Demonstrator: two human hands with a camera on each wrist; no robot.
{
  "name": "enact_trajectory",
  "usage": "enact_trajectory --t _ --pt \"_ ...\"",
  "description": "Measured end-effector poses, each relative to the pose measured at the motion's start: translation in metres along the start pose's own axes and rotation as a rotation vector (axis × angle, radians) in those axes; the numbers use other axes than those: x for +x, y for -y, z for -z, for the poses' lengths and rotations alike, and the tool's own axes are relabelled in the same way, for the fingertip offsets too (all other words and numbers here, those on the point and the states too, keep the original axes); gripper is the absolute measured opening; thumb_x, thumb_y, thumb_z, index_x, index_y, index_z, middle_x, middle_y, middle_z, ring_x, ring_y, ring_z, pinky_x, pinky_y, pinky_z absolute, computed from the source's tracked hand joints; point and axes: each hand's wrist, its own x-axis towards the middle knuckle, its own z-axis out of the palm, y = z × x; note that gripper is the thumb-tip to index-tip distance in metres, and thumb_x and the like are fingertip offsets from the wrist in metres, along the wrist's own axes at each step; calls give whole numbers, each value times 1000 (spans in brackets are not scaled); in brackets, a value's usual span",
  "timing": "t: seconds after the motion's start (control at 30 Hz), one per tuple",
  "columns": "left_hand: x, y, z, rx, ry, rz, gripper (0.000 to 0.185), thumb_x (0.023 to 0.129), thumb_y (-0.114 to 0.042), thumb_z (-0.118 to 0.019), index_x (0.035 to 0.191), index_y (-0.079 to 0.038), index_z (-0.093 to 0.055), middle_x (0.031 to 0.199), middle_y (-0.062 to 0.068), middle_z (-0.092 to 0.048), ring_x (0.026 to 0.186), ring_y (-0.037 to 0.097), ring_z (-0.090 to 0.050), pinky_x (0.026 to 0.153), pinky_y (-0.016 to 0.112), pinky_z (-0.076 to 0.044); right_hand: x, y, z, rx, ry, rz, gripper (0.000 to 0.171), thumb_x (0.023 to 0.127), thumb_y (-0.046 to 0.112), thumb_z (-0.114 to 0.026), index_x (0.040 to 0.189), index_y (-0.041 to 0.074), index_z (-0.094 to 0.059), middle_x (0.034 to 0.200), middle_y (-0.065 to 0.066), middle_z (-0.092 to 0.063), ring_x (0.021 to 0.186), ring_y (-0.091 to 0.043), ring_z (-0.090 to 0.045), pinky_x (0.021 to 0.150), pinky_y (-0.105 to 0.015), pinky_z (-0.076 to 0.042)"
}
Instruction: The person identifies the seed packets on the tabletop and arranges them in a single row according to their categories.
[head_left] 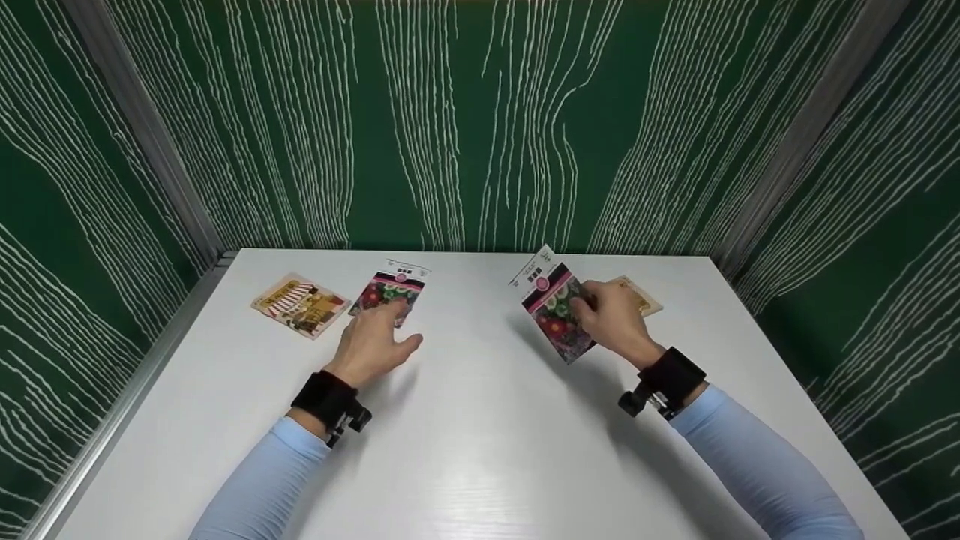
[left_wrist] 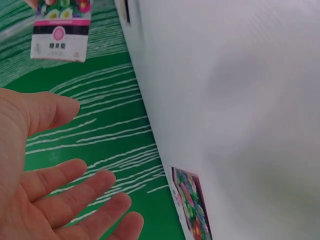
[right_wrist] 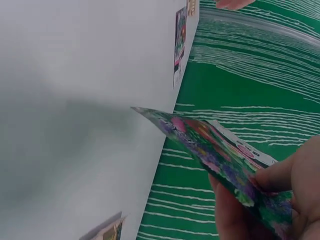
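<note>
My right hand (head_left: 616, 316) pinches a flower seed packet (head_left: 553, 313) between thumb and fingers, along its right edge. The packet is tilted and held above the white table, casting a shadow. It has a white top, a black and pink band and a photo of colourful flowers. A matching seed packet (head_left: 390, 289) lies near the table's far edge. Over its lower part is my left hand (head_left: 375, 343). In the left wrist view the left hand (left_wrist: 60, 200) holds nothing; its fingers are spread and the thumb stands apart, with the lying packet (left_wrist: 192, 205) beyond them.
A yellow packet with a red striped awning picture (head_left: 301, 306) lies at the left on the white table (head_left: 465, 435). Another yellowish packet (head_left: 643, 296) lies partly hidden behind my right hand. Green walls with white lines enclose the back and sides.
</note>
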Motion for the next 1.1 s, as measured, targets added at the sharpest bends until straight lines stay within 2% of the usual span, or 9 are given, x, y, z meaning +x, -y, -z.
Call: enact_trajectory --t 0.17,0.37,0.47,0.63,0.83,1.0,1.1 --pt "1 -3 -3 -11 6 -6 49 96 -30 -85 136 -2 -74 129 21 -82 116 39 -79 95 59 -64 0 6 -5 30 67 11 22 104 8 -72 84 5 -66 70 -1 -55 64 -12 -47 59 -27 -32" --pt "1 -7 -5 -6 48 2 52 98 -31 -83 141 -3 -73 136 20 -80 127 40 -77 103 59 -63 -1 12 -10 27 106 10 14 104 10 -75 93 3 -78 77 -6 -72 68 -13 -56 61 -27 -39" --pt "1 -10 -5 -5 50 -6 52 98 -32 -83 140 -3 -74 136 19 -80 127 40 -77 102 58 -64 -2 16 -13 13 113 29 11 103 14 -79 98 5 -83 84 -8 -80 73 -13 -64 66 -29 -45" --pt "2 -15 -8 -7 40 -40 50 98 -30 -83 138 -2 -74 134 19 -81 121 41 -79 97 58 -65 -3 23 -17 -7 111 99 8 98 16 -86 95 8 -87 84 -8 -83 73 -14 -68 68 -30 -47" --pt "4 -25 -13 -12 71 -80 50 98 -28 -83 139 -1 -74 135 19 -81 123 41 -78 100 58 -64 -2 34 -20 -11 127 121 8 94 16 -90 95 9 -89 85 -7 -84 73 -13 -69 66 -28 -49" --pt "9 -38 -13 -7 81 -130 52 98 -28 -83 142 -2 -71 134 20 -80 123 42 -77 101 59 -64 -2 45 -23 -25 140 118 10 93 20 -92 97 10 -90 92 -7 -87 79 -19 -79 71 -38 -62" --pt "13 -43 -14 -7 86 -150 58 99 -28 -83 149 -3 -66 135 20 -80 116 40 -79 95 58 -65 -3 51 -26 -7 155 131 11 93 19 -92 99 10 -91 95 -9 -88 84 -23 -83 77 -46 -66"
